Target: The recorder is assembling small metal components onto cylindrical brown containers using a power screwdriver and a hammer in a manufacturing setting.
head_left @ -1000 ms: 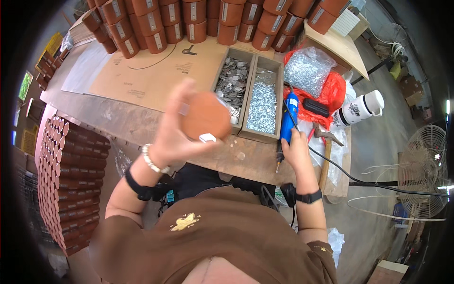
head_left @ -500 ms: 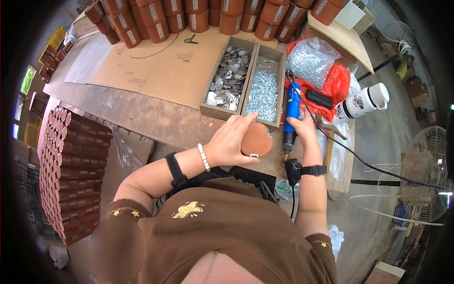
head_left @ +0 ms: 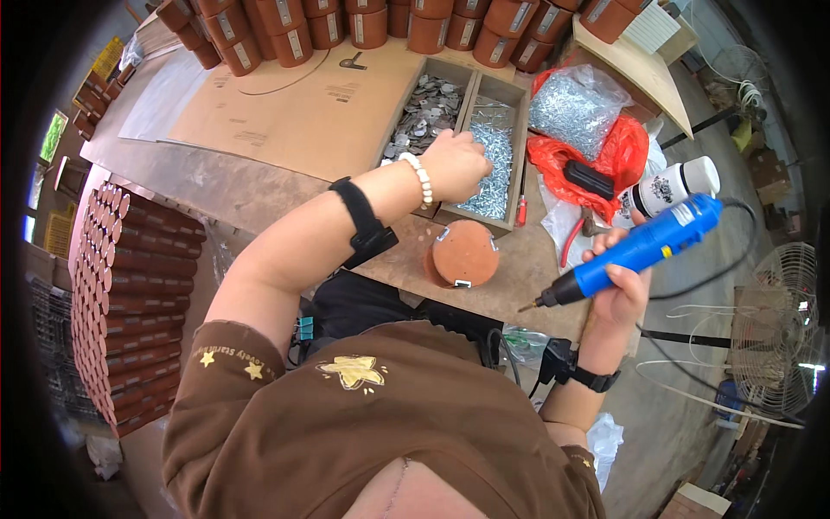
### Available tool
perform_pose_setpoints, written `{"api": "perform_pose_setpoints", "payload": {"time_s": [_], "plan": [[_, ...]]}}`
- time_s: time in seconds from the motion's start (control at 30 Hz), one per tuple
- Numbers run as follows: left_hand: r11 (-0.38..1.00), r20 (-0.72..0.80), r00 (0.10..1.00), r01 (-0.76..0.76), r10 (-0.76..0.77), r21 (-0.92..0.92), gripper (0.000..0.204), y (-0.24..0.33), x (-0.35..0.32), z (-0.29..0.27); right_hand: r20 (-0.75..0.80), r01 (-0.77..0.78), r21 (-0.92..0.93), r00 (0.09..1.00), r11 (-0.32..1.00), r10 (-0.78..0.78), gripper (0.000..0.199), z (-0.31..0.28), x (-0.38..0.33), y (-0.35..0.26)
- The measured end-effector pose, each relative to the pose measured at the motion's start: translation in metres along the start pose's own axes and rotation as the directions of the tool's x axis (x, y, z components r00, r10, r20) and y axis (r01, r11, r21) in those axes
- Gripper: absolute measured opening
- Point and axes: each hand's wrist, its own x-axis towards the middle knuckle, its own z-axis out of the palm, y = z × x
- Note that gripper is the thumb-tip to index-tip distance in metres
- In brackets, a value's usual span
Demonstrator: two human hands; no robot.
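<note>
My right hand (head_left: 621, 281) is wrapped round a blue electric screwdriver (head_left: 661, 240), held up off the bench with its bit pointing left. My left hand (head_left: 458, 164) reaches over the wooden tray (head_left: 438, 66), at the edge of the compartment of silvery screws (head_left: 493, 177). Its fingers curl together, and whatever is in them is hidden. Beside it lie flat grey metal pieces (head_left: 432, 108) in the other compartment. A round terracotta-coloured block (head_left: 467, 253) with small metal fittings at its rim stands on the bench's near edge, touched by neither hand.
Right of the tray are a red-handled screwdriver (head_left: 521, 210), a bag of screws (head_left: 579, 104) on red plastic, a black case (head_left: 590, 178) and a white bottle (head_left: 670, 186). Terracotta-coloured cylinders (head_left: 294, 48) line the back. More are stacked at left (head_left: 147, 303). The tool's cord (head_left: 743, 259) hangs at right.
My left hand has left the terracotta-coloured block and moved up to the screws. My right hand has lifted the blue electric screwdriver and turned it from upright to slanting, toward the right.
</note>
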Motion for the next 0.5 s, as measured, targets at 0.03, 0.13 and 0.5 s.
{"api": "perform_pose_setpoints", "payload": {"time_s": [0.03, 0.13, 0.5], "plan": [[0.992, 0.090, 0.996, -0.018, 0.006, 0.127, 0.025, 0.001, 0.003, 0.005, -0.003, 0.000, -0.004, 1.000, 1.000, 0.000, 0.068, 0.000, -0.003, -0.007], [0.991, 0.052, 0.998, -0.028, 0.021, 0.130, 0.024, -0.001, 0.010, 0.019, 0.085, 0.100, 0.097, 0.991, 0.990, -0.108, 0.063, -0.002, -0.013, -0.025], [0.978, 0.091, 0.995, -0.049, 0.031, 0.203, 0.012, 0.003, 0.012, 0.026, 0.145, 0.386, 0.072, 0.908, 0.920, -0.393, 0.061, 0.014, -0.033, -0.061]]}}
